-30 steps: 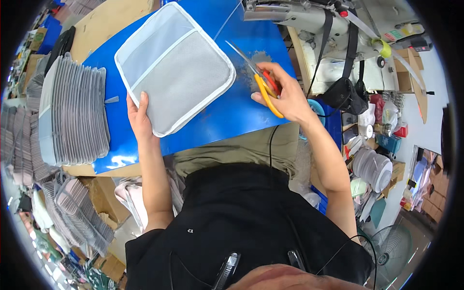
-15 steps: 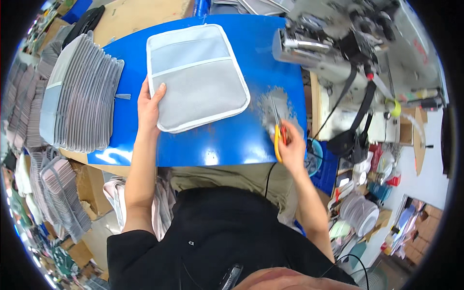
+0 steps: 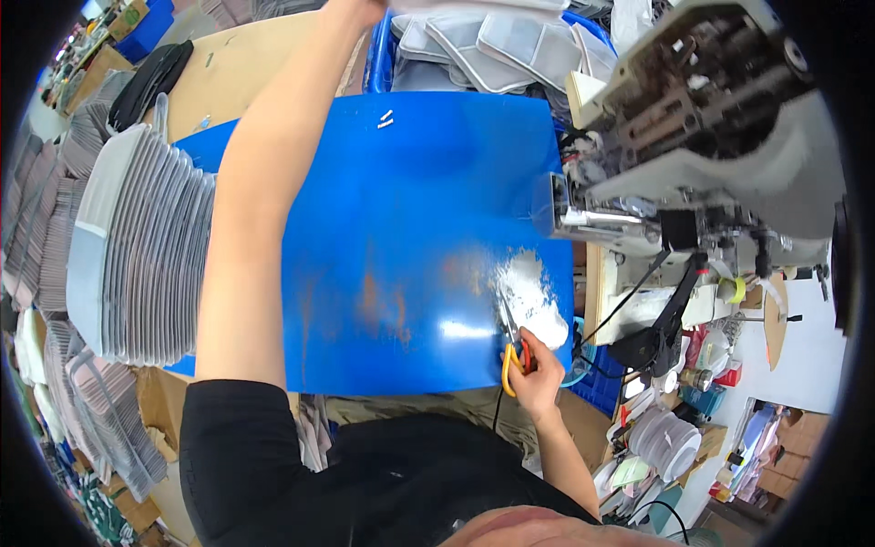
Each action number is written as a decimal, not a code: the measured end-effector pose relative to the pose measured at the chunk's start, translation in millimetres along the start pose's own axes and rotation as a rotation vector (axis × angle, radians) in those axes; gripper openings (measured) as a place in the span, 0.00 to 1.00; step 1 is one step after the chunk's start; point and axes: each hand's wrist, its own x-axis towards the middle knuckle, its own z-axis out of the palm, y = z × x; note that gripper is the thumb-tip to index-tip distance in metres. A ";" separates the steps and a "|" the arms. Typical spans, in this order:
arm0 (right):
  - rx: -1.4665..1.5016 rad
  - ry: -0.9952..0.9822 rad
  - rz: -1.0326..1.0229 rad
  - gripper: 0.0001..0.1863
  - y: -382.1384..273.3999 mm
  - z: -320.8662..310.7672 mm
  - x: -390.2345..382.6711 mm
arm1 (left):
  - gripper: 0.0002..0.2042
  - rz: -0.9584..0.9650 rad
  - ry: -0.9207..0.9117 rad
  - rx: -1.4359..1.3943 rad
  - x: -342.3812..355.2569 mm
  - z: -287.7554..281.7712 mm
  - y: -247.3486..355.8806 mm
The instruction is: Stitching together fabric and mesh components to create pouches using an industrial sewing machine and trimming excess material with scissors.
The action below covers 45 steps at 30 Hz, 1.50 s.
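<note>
My left arm stretches forward across the blue worktop [image 3: 401, 201] to my left hand [image 3: 366, 11], partly cut off at the top edge, gripping a light grey mesh pouch [image 3: 478, 7] with pale binding. The pouch is over a blue bin [image 3: 377, 64] of similar flat pouches [image 3: 492, 50]. My right hand [image 3: 540, 378] holds yellow-and-red scissors [image 3: 511, 365] low on the right of the worktop, blades pointing forward over a worn, shiny patch. At the left stands a long stack of grey pouches [image 3: 137, 246], packed on edge. Small white bits [image 3: 385, 118] lie near the worktop's far edge.
An industrial sewing machine [image 3: 693, 137] fills the upper right, with a black strap and pouch below it. A beige board [image 3: 228, 64] with a black item lies at the back left. More bundled pouches [image 3: 46, 228] are piled far left; spools and clutter sit lower right.
My left hand has carried the pouch from above the worktop up to the far bin. The scissors stay in my right hand. The view has shifted, showing more of the bin.
</note>
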 end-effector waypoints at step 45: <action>0.030 -0.159 -0.164 0.28 17.1 -18.0 7.2 | 0.05 -0.202 1.101 1.574 -693.6 106.9 77.6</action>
